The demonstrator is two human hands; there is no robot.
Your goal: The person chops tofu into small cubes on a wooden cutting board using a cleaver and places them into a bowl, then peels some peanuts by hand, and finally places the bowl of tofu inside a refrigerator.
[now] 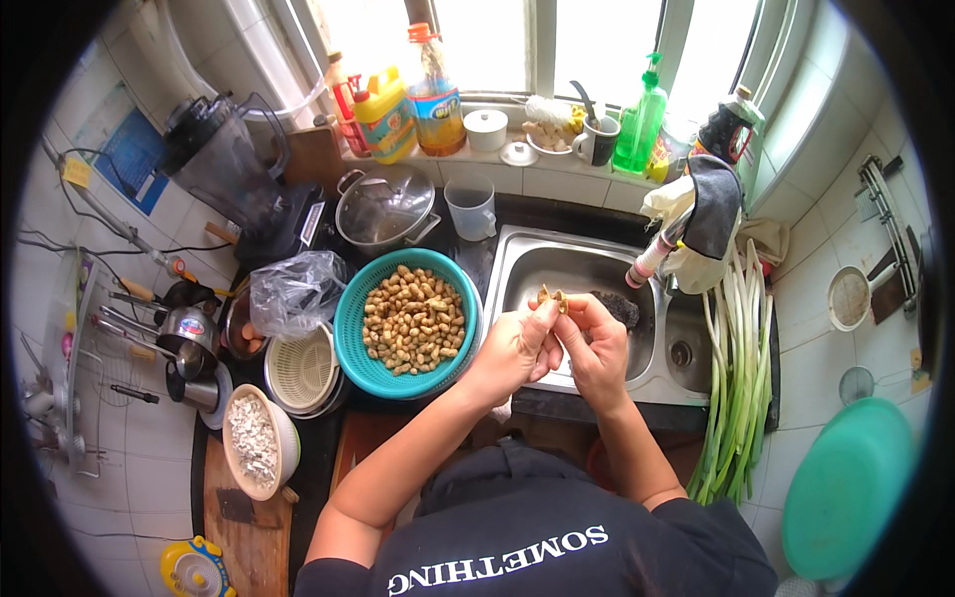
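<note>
Both of my hands meet over the near left part of the steel sink [515,261]. My left hand [522,347] and my right hand [597,347] pinch an opened peanut shell [553,298] between thumbs and fingers. Whether a kernel is inside cannot be told. To the left of my hands, a teal plastic colander [347,328] holds many unshelled peanuts [414,321]. A dark scrubbing pad or similar dark item [618,308] lies in the sink behind my right hand.
Spring onions [735,388] lie right of the sink, below a cloth-draped faucet [653,257]. Leftward are a lidded pot [384,205], a plastic bag [295,291], a cream basket [302,366], a bowl of white pieces [254,440] and a blender [231,160]. Bottles line the windowsill.
</note>
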